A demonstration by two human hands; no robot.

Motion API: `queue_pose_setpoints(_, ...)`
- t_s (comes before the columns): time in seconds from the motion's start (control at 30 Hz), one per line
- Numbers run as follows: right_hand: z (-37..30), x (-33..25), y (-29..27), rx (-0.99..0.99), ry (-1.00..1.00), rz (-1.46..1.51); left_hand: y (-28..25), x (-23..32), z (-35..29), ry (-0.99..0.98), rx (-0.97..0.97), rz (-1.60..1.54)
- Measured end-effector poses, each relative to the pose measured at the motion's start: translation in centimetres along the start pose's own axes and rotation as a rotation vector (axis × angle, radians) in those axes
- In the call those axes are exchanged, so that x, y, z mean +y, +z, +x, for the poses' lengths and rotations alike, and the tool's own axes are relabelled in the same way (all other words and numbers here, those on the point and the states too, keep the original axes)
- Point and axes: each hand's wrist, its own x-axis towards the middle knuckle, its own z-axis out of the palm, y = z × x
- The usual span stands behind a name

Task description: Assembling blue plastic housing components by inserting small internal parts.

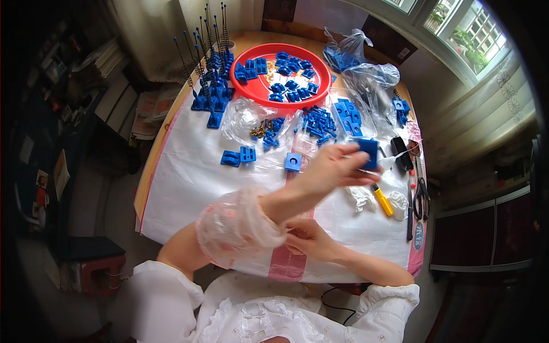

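Note:
My left hand [333, 168] reaches across to the right, its fingers closed on a flat, square blue plastic piece [368, 153]. The hand is slightly blurred by motion. A loose see-through sleeve cover [237, 228] with pink print is bunched on the left forearm. Close by its edge, my right hand [311, 239] is curled, fingertips partly hidden; what they pinch, if anything, does not show. A blue block with a round hole [293, 162] lies left of the left hand. Two more blue pieces [238, 155] lie farther left.
A red tray [235, 86] with blue parts stands at the back, beside blue pieces bearing upright springs [214, 97]. Blue pegs [319, 124], brass-coloured screws [263, 131] and a clear box [372, 123] lie nearer. At right are a yellow-handled tool [382, 201] and scissors [422, 199].

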Motion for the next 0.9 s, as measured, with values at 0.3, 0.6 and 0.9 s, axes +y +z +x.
queue_pose_setpoints(0.3,1.1,2.0,-0.4,-0.175,0.1,0.413,7.9,-4.9,1.5,-0.059,-0.335,-0.136)
queue_pose_setpoints(0.6,4.1,1.4,1.1,-0.53,0.109,0.605,8.9,-6.5,1.6,-0.1,-0.355,-0.205)
queue_pose_setpoints(0.9,7.7,0.5,3.4,-0.91,0.163,0.708,9.2,-4.7,1.0,-0.11,-0.341,-0.256)
